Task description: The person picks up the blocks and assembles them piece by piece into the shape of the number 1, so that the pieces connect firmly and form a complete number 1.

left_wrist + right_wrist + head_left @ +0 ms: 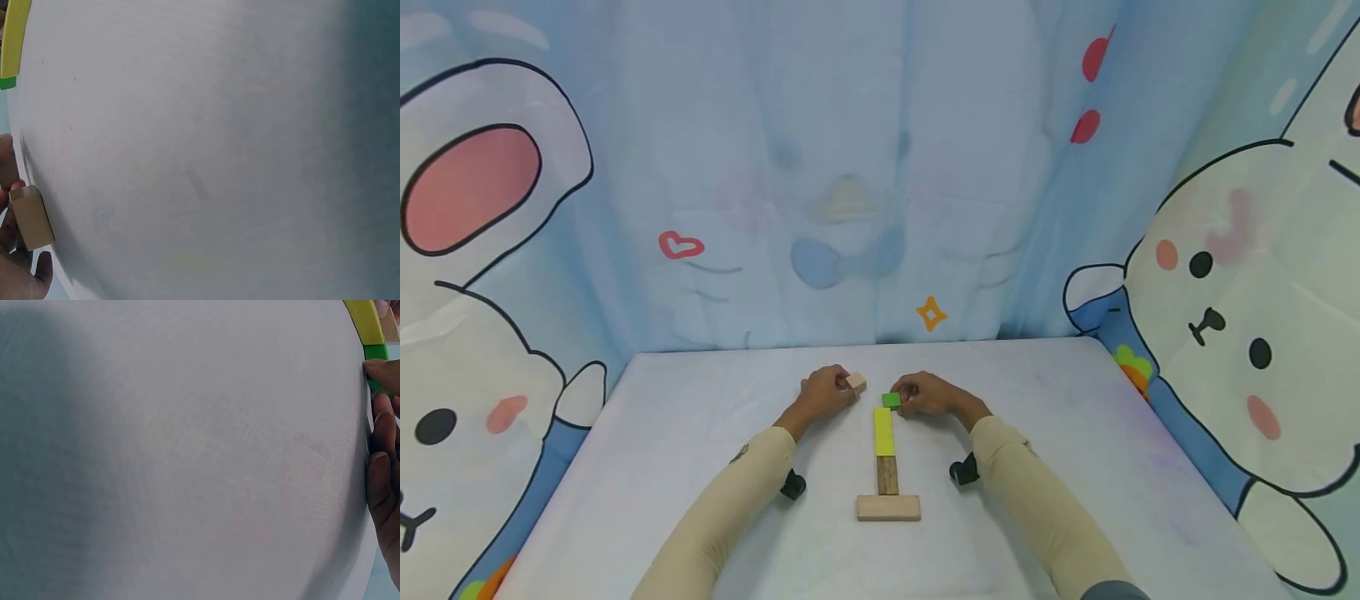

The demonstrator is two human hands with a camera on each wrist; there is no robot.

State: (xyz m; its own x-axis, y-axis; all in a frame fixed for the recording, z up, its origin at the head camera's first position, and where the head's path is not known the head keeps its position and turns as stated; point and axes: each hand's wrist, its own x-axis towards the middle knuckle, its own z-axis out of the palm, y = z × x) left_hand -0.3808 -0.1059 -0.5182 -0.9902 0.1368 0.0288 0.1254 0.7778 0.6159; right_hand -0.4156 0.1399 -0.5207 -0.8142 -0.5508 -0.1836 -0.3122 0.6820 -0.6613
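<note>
My left hand point(826, 393) holds a small plain wooden block point(856, 382) at its fingertips, just left of a line of blocks. In the left wrist view the same wooden block point(32, 217) appears at the left edge beside the fingers. The right hand point(929, 393) pinches a small green block point(891, 400) at the far end of the line. Its thumb and fingers grip that green block point(376, 352) in the right wrist view. Nearer than the green block lie a yellow block point(883, 432), a dark brown wooden block point(887, 476) and a light wooden block point(888, 508) set crosswise.
The blocks lie on a table with a white cloth point(700, 467). Behind and beside it hangs a blue curtain point(850, 108) printed with cartoon animals. A dark wrist camera point(793, 485) sits under the left forearm, another wrist camera point(964, 471) at the right.
</note>
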